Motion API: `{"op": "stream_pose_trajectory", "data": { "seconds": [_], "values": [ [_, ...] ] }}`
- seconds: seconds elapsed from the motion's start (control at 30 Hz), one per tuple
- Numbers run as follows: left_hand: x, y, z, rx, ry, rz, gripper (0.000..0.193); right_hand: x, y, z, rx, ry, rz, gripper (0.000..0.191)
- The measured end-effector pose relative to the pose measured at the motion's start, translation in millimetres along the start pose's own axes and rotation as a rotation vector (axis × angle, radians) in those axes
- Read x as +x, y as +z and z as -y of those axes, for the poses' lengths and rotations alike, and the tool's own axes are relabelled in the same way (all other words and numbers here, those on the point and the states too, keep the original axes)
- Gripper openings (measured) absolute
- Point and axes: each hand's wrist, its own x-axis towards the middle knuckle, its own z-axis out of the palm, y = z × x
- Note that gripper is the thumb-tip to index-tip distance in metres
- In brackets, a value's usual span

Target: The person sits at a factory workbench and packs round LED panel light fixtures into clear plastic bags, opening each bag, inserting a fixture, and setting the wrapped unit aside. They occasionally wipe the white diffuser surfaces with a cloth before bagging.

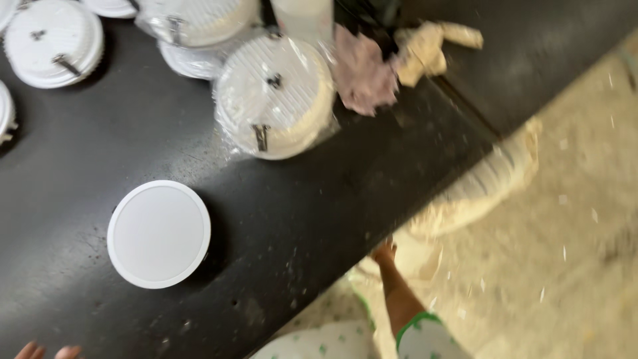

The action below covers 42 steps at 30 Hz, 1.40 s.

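Round white light panel [159, 233] lies face up on black table [286, 219], nothing touching it. Left hand [48, 351] shows only fingertips at the bottom edge, near the panel; grip can't be judged. Right hand [385, 252] hangs below the table edge by a pale sack [478, 189], probably holding nothing, blurry. Wrapped lights [274, 96] sit farther up beside rags [389, 63].

White round lamp [159, 234]; black table [279, 219]; pink rag [362, 73]; sleeve [425, 336] white (green trim, green dots)
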Motion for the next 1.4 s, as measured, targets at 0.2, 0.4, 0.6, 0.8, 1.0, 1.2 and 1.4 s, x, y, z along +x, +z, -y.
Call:
{"op": "stream_pose_trajectory", "data": {
  "seconds": [0.2,0.4,0.6,0.8,1.0,1.2,1.4],
  "values": [
    [-64.3,-26.6,-14.8,-0.097,-0.204,-0.125,0.06,21.2,4.4,-9.0,-0.012,-0.122,-0.071,0.071],
    [-70.6,-3.5,-105.0,-0.157,-0.156,-0.154,0.05,8.1,-9.6,-24.8,0.026,-0.369,-0.178,0.048],
    [-39.0,27.9,-182.3,-0.215,0.21,-0.116,0.043,-39.7,-55.2,-56.9,-0.049,-0.399,0.223,0.024],
    [-62.5,53.8,-254.9,-0.501,0.108,0.623,0.085,-124.1,-198.0,-60.3,0.757,-1.241,0.315,0.018],
    [-96.1,53.8,-266.0,-0.595,0.645,0.826,0.069,-228.9,-260.4,125.7,0.894,-1.228,-0.01,0.023],
    [-61.7,-29.4,-172.2,-0.758,0.156,0.166,0.017,-305.4,-265.5,298.8,0.841,-1.249,0.067,0.013],
    [-72.8,-88.1,-99.3,-1.012,-0.134,0.25,0.026,-326.4,-228.6,396.3,0.869,-1.356,0.014,0.006]
  ]
}}
